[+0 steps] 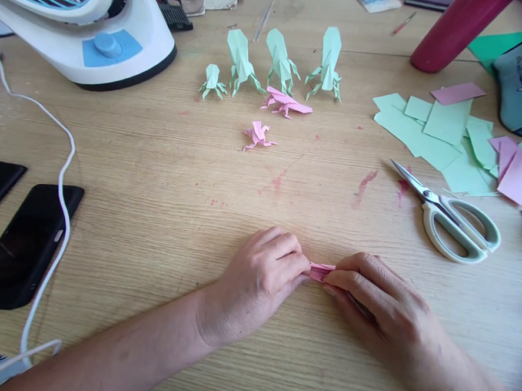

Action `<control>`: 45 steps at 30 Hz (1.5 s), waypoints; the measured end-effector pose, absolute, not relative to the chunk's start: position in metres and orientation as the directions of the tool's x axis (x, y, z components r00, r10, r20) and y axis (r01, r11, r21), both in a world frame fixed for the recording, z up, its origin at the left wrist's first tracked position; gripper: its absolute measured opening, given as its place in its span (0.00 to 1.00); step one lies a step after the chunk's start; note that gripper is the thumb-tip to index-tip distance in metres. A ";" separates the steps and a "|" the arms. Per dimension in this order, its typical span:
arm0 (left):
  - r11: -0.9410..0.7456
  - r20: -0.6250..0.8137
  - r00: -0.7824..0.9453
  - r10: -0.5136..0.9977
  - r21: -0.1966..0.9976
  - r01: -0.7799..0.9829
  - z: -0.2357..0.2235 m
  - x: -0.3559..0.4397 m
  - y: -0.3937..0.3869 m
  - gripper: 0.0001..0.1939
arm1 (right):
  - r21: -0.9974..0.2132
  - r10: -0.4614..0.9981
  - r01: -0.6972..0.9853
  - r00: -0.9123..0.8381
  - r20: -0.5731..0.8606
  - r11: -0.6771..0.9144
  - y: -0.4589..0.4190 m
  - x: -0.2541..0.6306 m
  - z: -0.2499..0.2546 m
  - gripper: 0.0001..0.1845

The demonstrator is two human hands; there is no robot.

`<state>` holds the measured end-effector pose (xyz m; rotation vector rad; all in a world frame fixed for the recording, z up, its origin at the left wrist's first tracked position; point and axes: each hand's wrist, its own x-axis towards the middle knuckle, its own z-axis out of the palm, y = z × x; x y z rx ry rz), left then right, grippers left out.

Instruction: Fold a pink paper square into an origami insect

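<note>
My left hand [265,272] and my right hand [373,295] meet near the front of the wooden table [154,190]. Both pinch a small folded pink paper [322,269] flat against the tabletop; only a narrow strip of it shows between the fingertips. Further back stand several green origami figures [279,61] in a row. Two pink origami figures lie in front of them, a larger one [285,102] and a smaller one [257,135].
Scissors [455,222] with pale handles lie open at the right. Behind them is a pile of green and pink paper pieces [452,142]. Two black phones [27,242] and a white cable [61,190] lie at the left. A white fan base [97,46] stands at the back left, a dark red cylinder [462,18] at the back right.
</note>
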<state>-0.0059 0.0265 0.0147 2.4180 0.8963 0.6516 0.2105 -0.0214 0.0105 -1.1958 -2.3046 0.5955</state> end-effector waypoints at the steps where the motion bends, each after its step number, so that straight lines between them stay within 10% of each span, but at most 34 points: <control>1: -0.670 0.260 0.668 0.697 0.568 0.478 0.015 -0.006 0.025 0.11 | -0.576 0.841 0.632 -0.499 0.210 0.519 -0.021 0.210 0.010 0.08; 17: -0.680 0.191 0.678 0.710 0.437 0.589 0.017 -0.011 0.017 0.13 | -0.646 0.899 0.642 -0.403 0.174 0.413 -0.020 0.207 0.012 0.08; 45: -0.453 0.070 0.529 0.846 0.618 0.642 0.016 -0.001 0.018 0.08 | -0.683 0.931 0.654 -0.348 0.109 0.325 -0.020 0.206 0.014 0.08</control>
